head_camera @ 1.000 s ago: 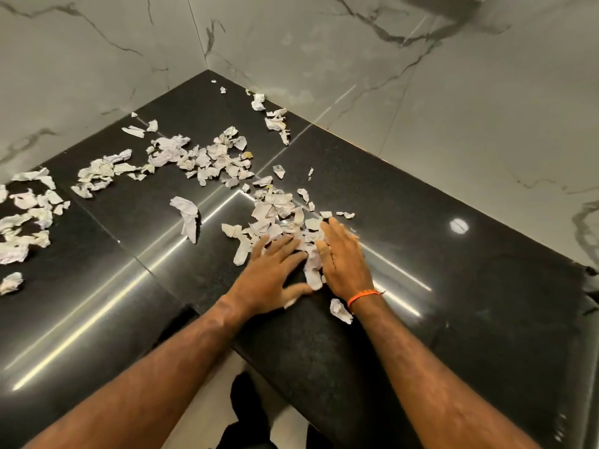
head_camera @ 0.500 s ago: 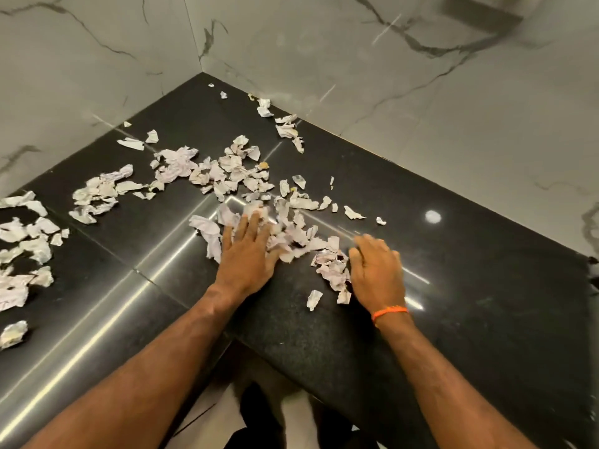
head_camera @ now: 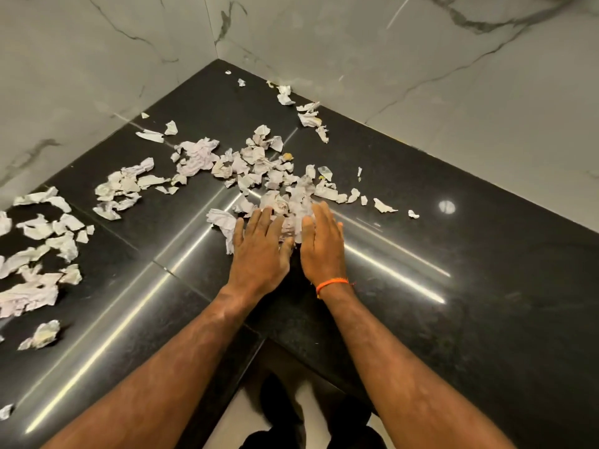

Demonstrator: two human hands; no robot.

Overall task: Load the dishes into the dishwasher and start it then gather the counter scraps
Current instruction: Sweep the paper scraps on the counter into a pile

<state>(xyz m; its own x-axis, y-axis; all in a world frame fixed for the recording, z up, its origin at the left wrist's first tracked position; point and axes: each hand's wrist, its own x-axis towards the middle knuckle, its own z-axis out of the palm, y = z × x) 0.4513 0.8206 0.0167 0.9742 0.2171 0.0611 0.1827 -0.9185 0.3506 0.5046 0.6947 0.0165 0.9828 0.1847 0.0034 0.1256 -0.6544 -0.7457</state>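
Note:
Torn white paper scraps [head_camera: 259, 170] lie scattered over a black polished corner counter [head_camera: 421, 286]. My left hand [head_camera: 259, 251] lies flat with straight fingers on the near edge of the middle heap. My right hand [head_camera: 322, 244], with an orange band at the wrist, is flat beside it, fingers straight and touching the same heap. The two hands sit close together, palms down, with scraps bunched between and ahead of them. More scraps [head_camera: 39, 254] lie in loose groups at the far left, and a few scraps [head_camera: 308, 115] lie near the back wall.
Grey-veined marble walls [head_camera: 389, 59] close the corner behind the counter. The counter's inner front edge [head_camera: 259, 332] runs just below my wrists, with floor and dark shoes below. A round light reflection [head_camera: 446, 207] shows on the right part of the counter.
My right hand has moved left and forward, closing on the left hand. The scraps that lay between them are pushed together into the middle heap.

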